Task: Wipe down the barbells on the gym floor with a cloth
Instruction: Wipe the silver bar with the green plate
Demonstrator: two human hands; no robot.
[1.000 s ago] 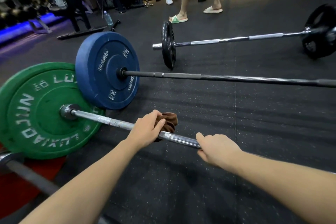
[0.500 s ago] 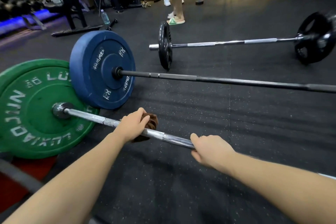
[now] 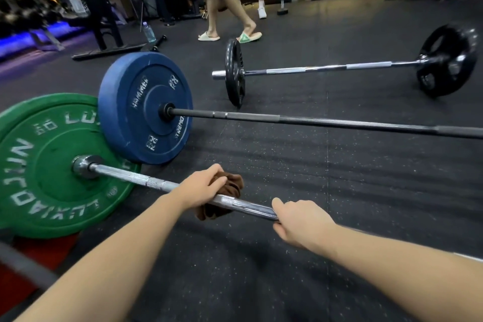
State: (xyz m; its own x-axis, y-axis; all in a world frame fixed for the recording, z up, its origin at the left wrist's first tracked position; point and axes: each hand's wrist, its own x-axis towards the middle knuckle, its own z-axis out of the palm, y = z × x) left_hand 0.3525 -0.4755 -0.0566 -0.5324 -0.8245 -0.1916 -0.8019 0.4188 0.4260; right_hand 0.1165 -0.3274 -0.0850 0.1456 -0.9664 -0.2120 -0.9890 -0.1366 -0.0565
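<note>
Left hand (image 3: 202, 187) wraps brown cloth (image 3: 224, 197) round silver bar (image 3: 136, 176), right of green plate (image 3: 47, 165). Right hand (image 3: 300, 222) grips bar bare, steadying. Best: squeeze firmly, slide toward plate, twist.

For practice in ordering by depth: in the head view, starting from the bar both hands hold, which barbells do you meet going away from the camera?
Green-plate barbell → blue-plate barbell → black-plate barbell.
</note>
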